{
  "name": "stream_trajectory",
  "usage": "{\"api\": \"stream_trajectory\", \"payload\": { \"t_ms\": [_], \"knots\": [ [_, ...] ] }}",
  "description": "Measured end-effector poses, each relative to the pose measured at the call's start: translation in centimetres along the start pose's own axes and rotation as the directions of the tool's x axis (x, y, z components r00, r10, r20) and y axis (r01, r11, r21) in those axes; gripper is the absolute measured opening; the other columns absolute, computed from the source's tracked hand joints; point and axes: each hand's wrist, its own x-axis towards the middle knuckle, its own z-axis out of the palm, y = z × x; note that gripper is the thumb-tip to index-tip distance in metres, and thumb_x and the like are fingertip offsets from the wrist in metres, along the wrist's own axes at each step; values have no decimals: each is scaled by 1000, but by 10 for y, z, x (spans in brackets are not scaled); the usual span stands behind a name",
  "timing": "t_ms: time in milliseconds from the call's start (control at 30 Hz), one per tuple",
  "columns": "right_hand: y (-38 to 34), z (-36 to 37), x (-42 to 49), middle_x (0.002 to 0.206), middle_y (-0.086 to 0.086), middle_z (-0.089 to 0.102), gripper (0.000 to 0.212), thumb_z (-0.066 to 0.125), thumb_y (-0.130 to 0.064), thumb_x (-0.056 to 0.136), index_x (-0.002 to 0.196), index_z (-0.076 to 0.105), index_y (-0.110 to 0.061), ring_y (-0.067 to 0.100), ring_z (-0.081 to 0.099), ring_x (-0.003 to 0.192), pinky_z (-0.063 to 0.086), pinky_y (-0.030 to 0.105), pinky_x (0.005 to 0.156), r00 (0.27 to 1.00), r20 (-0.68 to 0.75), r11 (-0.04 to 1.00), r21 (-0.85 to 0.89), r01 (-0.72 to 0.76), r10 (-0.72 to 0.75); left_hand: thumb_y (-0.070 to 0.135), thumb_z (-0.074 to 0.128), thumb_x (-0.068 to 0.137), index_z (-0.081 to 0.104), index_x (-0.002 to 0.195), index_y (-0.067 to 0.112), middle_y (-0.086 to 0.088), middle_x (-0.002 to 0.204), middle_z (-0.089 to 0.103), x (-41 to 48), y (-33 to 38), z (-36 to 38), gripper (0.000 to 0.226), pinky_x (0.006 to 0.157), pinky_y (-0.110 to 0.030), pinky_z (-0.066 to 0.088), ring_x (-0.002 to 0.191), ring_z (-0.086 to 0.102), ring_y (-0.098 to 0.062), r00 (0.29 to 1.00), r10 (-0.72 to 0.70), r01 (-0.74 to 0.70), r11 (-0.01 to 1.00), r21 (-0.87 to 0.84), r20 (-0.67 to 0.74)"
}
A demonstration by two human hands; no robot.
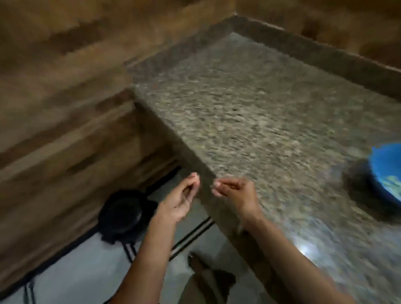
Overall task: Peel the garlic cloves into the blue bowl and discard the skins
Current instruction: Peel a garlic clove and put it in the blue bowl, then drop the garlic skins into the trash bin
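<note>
Right hand (234, 192) and left hand (182, 198) are bunching fingertips, can't tell around what.
The round blue plastic bowl (386, 163) is sitting at 3 o'clock, closer to the right hand.

- The left hand (181, 197), fingertips bunched, hangs above a black round object (126, 214) on the floor.
- The right hand (234, 192), fingers curled, is over the table (250, 107) corner.
- The blue bowl (391, 172) stands on the table, far right.

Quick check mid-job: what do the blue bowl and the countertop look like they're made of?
Blue bowl: probably smooth plastic, going by its uniform bright blue and thin rim. Countertop: looks like polished granite, from the speckled grey-brown grain and a glare spot near its front. The frame is blurred, so neither is certain.
</note>
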Motion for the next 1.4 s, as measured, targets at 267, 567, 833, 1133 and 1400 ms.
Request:
{"api": "stream_trajectory", "payload": {
  "t_ms": [267,567,833,1133,1400],
  "knots": [
    [43,192,95,91,21,64,18,57,6,87,102,61,15,19,62,69,55,16,56,922,248,952,-145,-268,297,-4,48,94,56,117,-8,-12,120,60,61,137,-132,25,86,-24,49,113,59,-20,953,150,-226,932,-285,-264],
    [69,288,163,97,24,64,25,55,4,89,109,57,18,21,60,70,54,18,54,867,231,877,-314,-363,442,-7,51,90,61,94,-5,-21,127,56,93,210,-199,11,67,-24,57,91,61,-20,892,210,-375,838,-396,-400],
    [110,351,235,117,30,57,24,54,5,89,110,55,17,31,62,87,57,24,66,798,199,793,-392,-467,568,-4,45,95,65,95,-7,-21,131,53,155,230,-234,20,96,-36,39,108,57,-24,869,123,-400,743,-536,-479],
    [185,359,289,76,12,65,10,60,6,84,94,62,7,17,65,65,57,22,62,753,111,670,-552,-496,649,-9,73,68,66,89,-7,-16,76,71,212,211,-244,22,54,-23,57,65,71,-18,927,92,-357,517,-778,-364],
    [304,366,335,81,15,63,7,59,4,87,90,65,4,21,61,66,54,25,62,784,100,623,-672,-401,613,7,52,93,59,90,8,-4,85,61,328,168,-277,7,61,-19,54,75,58,-12,707,-44,-459,731,-505,-706]
  ]
}}
